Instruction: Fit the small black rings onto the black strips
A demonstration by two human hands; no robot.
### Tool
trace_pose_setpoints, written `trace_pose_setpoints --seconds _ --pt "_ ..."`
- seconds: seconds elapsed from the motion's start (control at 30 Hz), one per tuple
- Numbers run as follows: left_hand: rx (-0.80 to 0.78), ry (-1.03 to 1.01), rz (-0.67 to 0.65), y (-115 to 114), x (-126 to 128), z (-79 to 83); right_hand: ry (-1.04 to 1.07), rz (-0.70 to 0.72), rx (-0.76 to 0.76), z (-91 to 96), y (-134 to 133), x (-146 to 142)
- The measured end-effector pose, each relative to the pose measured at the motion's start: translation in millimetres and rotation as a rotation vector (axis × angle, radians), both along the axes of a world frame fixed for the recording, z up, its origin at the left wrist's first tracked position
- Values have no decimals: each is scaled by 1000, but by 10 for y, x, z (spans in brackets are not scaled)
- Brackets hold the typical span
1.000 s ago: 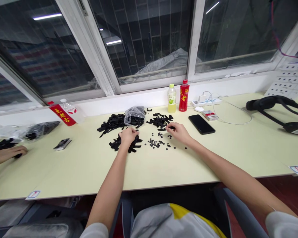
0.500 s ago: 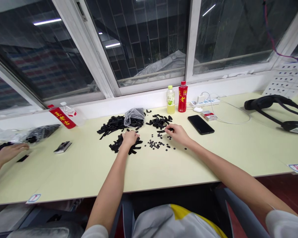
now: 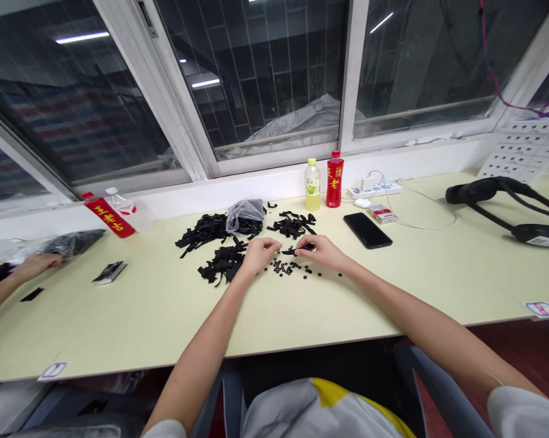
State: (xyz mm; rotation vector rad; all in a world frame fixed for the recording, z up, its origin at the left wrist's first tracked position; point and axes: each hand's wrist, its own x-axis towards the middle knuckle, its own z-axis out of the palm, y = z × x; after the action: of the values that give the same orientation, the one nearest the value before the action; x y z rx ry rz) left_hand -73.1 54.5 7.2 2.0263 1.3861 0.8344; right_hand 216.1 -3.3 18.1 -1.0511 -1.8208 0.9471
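Note:
My right hand (image 3: 321,250) pinches a short black fabric strip (image 3: 289,252), which sticks out to the left of the fingertips. Just across from it, my left hand (image 3: 259,253) has its thumb and forefinger drawn together; anything between them is too small to make out. Small black rings (image 3: 283,267) lie scattered on the table below and between both hands. Beside my left wrist is a pile of black strips (image 3: 220,263). Farther back sit a larger pile of strips (image 3: 204,231) and a smaller heap (image 3: 292,224).
A clear plastic bag (image 3: 245,214) rests on the back pile. Behind stand a yellow-green drink bottle (image 3: 312,185) and a red bottle (image 3: 334,180). A phone (image 3: 368,230), cigarette pack (image 3: 382,213) and black headset (image 3: 506,207) lie rightward. Another person's hand (image 3: 37,266) works at far left.
My left hand has left the front pile of strips and moved right, close to my right hand. My right hand has shifted slightly left with its strip. The other person's hand has moved.

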Motion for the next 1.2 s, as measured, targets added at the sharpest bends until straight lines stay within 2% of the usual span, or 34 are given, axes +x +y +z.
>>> trace_pose_setpoints --seconds 0.1,0.17,0.53,0.73,0.97,1.2 --pt "-164 -294 -144 -141 241 -52 16 24 -9 5 -20 -8" --pt "-212 -365 -180 -214 337 -62 11 14 -8 2 -23 -10" --pt "-277 -334 -219 -378 477 -35 -20 -36 -71 -32 -28 -29" --pt "-262 -315 -250 -441 469 39 -20 -62 -36 -39 16 8" --pt "-239 -230 -217 -430 419 69 47 -42 -130 -26 57 42" --pt "-244 -265 -250 -389 493 68 61 -88 -98 -28 96 91"
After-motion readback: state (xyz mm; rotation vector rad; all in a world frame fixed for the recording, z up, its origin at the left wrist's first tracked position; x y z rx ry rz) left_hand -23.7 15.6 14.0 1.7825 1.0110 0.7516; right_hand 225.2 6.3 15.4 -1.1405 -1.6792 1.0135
